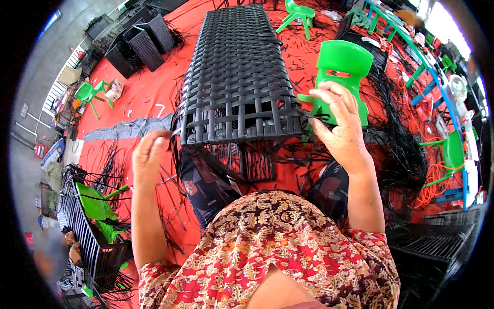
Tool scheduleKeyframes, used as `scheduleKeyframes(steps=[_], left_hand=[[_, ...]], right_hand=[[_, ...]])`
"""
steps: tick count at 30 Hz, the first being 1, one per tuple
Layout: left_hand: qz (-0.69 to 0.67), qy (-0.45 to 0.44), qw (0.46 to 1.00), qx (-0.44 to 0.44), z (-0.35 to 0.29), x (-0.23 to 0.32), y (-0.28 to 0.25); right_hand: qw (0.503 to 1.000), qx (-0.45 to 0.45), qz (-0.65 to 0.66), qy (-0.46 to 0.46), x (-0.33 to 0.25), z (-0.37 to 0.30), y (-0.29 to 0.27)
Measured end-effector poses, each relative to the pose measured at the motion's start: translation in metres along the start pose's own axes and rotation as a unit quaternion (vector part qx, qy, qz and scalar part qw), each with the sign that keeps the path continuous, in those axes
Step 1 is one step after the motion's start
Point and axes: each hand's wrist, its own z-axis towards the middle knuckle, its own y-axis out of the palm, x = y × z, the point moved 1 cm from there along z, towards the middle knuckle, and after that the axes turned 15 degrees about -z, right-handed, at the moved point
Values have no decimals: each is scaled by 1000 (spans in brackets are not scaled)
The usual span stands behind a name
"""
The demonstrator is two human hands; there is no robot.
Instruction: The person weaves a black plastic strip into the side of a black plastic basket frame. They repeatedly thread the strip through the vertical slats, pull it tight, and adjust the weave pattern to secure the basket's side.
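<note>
Before me stands a long piece of black wickerwork (236, 67), woven tightly over its far part. Toward its near end the weave is loose, with square gaps between upright bars. At the near left corner my left hand (148, 157) is closed, its fingertips pinching a flat dark strip (175, 132) that runs to the frame. Off the near right corner my right hand (342, 129) is raised, thumb and fingers apart. A short black strip (320, 116) curls out from that corner beside its thumb. Whether the thumb touches this strip is hard to see.
A green plastic chair (346, 56) stands just beyond my right hand. Loose black strips (393, 134) lie heaped on the red floor covering (144, 110) at the right. Another person (54, 252) sits at lower left beside a black frame (98, 252). Finished-looking woven pieces (144, 46) stand far left.
</note>
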Motion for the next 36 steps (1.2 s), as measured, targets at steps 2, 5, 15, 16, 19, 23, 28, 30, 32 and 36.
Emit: scheduleKeyframes(steps=[2,5,15,16,19,23,28,30,32,36], left_hand=[[-18,-6,999,-35,2,4,14],[-86,-38,995,-45,2,3,13],[559,145,815,38,-3,-87,-178],[555,97,825,50,-16,-106,-209],[552,-37,819,154,-43,-124,-241],[593,-152,787,73,-51,-142,-240],[347,31,937,34,-28,-108,-158],[247,64,967,18,-8,-62,-93],[207,80,974,-52,8,-7,-33],[182,156,964,-113,13,32,11]], right_hand=[[999,9,4,-49,10,-2,4],[994,-17,104,-2,24,-9,14],[962,-82,243,97,51,-17,19],[960,-110,243,87,49,-16,18],[883,-256,354,168,45,-13,9],[804,-264,496,197,42,-9,3],[814,-270,489,158,56,-4,3],[836,-254,462,152,61,-4,5],[844,-250,443,169,65,-6,4],[858,-253,418,161,61,-6,2]])
